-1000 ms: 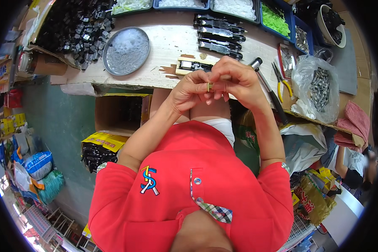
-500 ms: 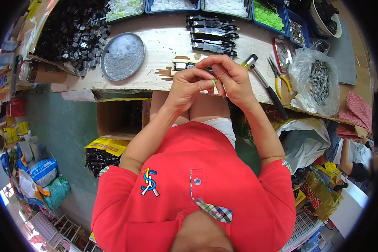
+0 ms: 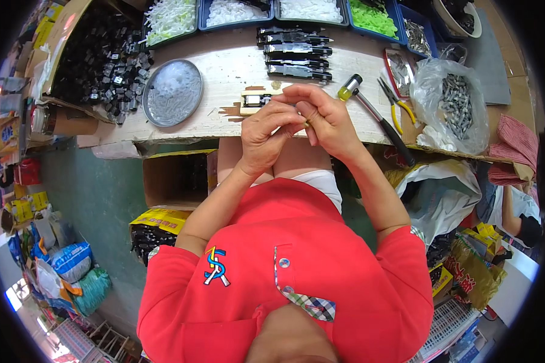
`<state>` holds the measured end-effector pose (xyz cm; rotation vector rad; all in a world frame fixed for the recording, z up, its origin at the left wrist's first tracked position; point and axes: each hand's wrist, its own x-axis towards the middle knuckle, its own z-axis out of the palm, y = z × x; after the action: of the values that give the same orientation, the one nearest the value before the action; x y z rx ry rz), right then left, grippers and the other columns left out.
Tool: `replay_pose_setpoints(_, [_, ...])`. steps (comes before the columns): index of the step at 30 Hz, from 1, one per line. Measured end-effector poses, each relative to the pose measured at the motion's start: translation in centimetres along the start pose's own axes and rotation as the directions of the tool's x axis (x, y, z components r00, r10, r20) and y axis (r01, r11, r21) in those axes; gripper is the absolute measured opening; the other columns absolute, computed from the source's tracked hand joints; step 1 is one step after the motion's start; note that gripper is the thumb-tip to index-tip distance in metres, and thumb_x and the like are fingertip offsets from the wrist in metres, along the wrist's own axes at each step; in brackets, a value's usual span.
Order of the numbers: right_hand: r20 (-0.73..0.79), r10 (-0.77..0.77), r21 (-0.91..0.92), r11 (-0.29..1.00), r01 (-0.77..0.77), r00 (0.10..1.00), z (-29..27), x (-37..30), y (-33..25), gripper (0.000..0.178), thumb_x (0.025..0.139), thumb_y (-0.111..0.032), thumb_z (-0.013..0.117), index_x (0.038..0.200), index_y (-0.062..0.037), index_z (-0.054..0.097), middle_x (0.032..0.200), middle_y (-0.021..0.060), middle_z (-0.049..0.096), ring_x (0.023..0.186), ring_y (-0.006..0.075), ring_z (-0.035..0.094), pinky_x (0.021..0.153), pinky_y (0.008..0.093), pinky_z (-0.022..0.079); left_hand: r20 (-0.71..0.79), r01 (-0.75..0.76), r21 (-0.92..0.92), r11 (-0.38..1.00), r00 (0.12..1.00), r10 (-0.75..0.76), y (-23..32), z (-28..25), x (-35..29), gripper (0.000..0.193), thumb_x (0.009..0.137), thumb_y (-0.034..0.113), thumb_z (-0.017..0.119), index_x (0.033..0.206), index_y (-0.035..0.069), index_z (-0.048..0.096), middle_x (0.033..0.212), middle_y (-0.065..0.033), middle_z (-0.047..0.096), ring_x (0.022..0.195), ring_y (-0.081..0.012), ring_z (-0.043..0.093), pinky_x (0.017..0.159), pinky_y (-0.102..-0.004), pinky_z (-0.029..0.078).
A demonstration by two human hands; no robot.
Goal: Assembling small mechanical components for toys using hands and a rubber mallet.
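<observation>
My left hand (image 3: pixel 266 134) and my right hand (image 3: pixel 334 128) meet just off the table's front edge, fingertips pinched together. Between them is a small green piece (image 3: pixel 308 123), mostly hidden by the fingers. Right behind my hands, a cream block (image 3: pixel 247 107) lies on the table with a black and silver part (image 3: pixel 260 100) in it, partly covered by my fingers. Farther back, several long black parts (image 3: pixel 297 51) are laid in a row. A hammer (image 3: pixel 381 121) with a yellow and black head rests to the right of my right hand.
A round grey dish (image 3: pixel 173 115) sits at left, beside a carton (image 3: pixel 57 66) heaped with small black parts. Along the back stand trays of white and green pieces (image 3: pixel 372 21). Yellow-handled pliers (image 3: pixel 399 112) and a clear bag (image 3: pixel 457 115) of metal parts lie at right.
My fingers have closed further around the small green piece, so less of it shows. The whole view has shifted slightly. Both hands stay together at the table edge.
</observation>
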<state>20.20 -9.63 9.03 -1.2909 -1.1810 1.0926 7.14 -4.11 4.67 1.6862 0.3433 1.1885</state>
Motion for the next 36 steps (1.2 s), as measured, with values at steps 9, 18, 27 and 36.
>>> replay_pose_setpoints(9, [-0.043, -0.033, 0.244, 0.969, 0.043, 0.999, -1.4, 0.2, 0.0, 0.029, 0.093, -0.021, 0.042, 0.115, -0.0037, 0.047, 0.102, 0.0052, 0.056, 0.054, 0.0053, 0.05, 0.045, 0.0163, 0.038, -0.024, 0.023, -0.011, 1.0, 0.999, -0.023, 0.5, -0.4, 0.2, 0.018, 0.069, -0.009, 0.064, 0.083, 0.001, 0.063, 0.08, -0.0074, 0.06, 0.073, -0.0155, 0.057, 0.061, -0.0233, 0.047])
replay_pose_setpoints(18, [0.015, -0.022, 0.015, 1.0, 0.022, 1.0, -1.4, -0.4, 0.5, 0.009, 0.086, -0.004, 0.051, 0.087, 0.0015, 0.057, 0.077, 0.0013, 0.05, 0.05, 0.0037, 0.046, 0.042, 0.0164, 0.035, -0.004, 0.088, -0.105, 0.991, 0.996, -0.089, 0.5, -0.4, -0.2, 0.016, 0.071, -0.009, 0.062, 0.085, 0.0, 0.062, 0.081, -0.0085, 0.06, 0.071, -0.0152, 0.057, 0.06, -0.0229, 0.048])
replay_pose_setpoints(27, [-0.059, -0.173, -0.11, 0.98, 0.166, 0.983, -0.3, -0.6, 1.2, 0.007, 0.085, -0.001, 0.051, 0.087, 0.0011, 0.058, 0.077, 0.0026, 0.052, 0.051, 0.0051, 0.047, 0.043, 0.0171, 0.036, -0.032, 0.135, -0.156, 0.978, 0.989, -0.142, 0.4, -0.6, -0.5, 0.013, 0.073, -0.008, 0.061, 0.084, -0.001, 0.061, 0.082, -0.0084, 0.059, 0.071, -0.014, 0.057, 0.06, -0.023, 0.049])
replay_pose_setpoints(36, [-0.001, -0.441, -0.509, 0.773, 0.379, 0.898, -0.2, -0.6, 1.1, 0.013, 0.072, 0.003, 0.064, 0.085, 0.0009, 0.061, 0.076, 0.0072, 0.058, 0.06, 0.0105, 0.055, 0.049, 0.0212, 0.042, -0.11, 0.067, 0.071, 0.995, 0.992, -0.059, -0.1, -1.1, -0.6, 0.012, 0.072, -0.007, 0.062, 0.083, 0.0, 0.06, 0.08, -0.0076, 0.059, 0.071, -0.0162, 0.057, 0.061, -0.0248, 0.047])
